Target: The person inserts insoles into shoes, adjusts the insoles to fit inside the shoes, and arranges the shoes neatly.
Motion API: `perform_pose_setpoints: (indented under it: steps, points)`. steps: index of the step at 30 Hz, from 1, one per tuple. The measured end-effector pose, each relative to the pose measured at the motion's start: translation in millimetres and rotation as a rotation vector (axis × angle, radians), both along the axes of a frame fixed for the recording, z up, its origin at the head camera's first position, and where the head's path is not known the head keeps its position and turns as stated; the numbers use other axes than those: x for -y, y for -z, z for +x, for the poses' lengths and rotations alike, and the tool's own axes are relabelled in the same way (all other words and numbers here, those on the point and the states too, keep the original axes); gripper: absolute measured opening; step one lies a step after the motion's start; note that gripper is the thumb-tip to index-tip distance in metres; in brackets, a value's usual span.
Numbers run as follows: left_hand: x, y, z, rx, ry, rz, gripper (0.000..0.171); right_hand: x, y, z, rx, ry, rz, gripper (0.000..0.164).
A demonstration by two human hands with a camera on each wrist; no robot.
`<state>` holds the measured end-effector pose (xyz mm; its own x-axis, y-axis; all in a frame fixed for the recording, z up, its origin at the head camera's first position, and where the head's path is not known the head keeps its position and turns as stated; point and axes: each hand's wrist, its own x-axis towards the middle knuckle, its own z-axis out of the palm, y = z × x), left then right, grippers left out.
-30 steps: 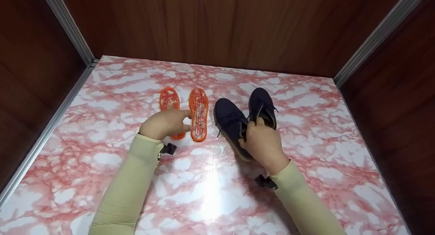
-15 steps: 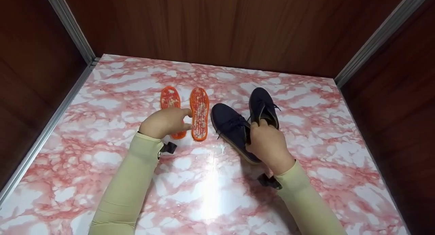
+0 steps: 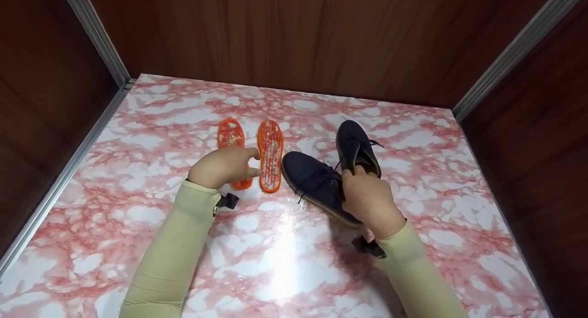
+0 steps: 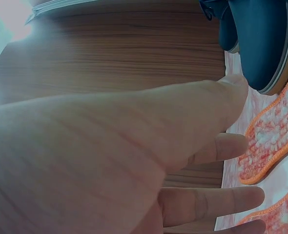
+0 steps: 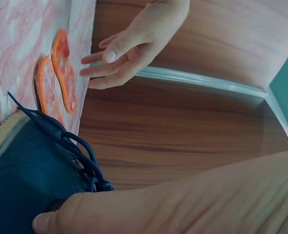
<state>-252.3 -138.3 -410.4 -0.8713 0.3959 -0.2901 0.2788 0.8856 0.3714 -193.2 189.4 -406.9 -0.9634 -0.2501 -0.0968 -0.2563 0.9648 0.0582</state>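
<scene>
Two dark navy lace-up shoes stand on the marbled surface, one on the left angled with its toe to the left, the other on the right pointing away. My right hand grips both around their openings; in the right wrist view its thumb lies on one shoe's upper near the laces. Some fingertips are hidden by the hand and shoes. Two orange-edged insoles, a left one and a right one, lie side by side. My left hand is over the left insole, fingers relaxed, holding nothing.
Dark wood-grain panels with metal corner strips enclose the pink-and-white marbled surface at the back and sides. The left shoe's toe is very close to the right insole. A bright reflection falls on the surface in front.
My right hand has moved slightly right and nearer, with the shoes' heels. The left shoe has swung its toe left and nearer. My left hand and the insoles have stayed in place.
</scene>
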Motion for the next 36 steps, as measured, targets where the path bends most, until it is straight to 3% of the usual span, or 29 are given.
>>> perform_pose_setpoints:
  steps: [4, 11, 36]
  points:
    - [0.8, -1.6, 0.1, 0.006, 0.001, -0.002, 0.055, -1.7, -0.6, 0.5, -0.011, -0.026, 0.023, 0.059]
    - [3.4, -1.6, 0.7, 0.004, 0.004, -0.001, 0.055, -3.6, -1.6, 1.9, -0.036, -0.077, 0.037, 0.04]
    - [4.4, -0.2, -2.0, 0.017, 0.018, -0.007, 0.048, -8.6, -5.6, 4.8, 0.016, -0.181, 0.048, 0.046]
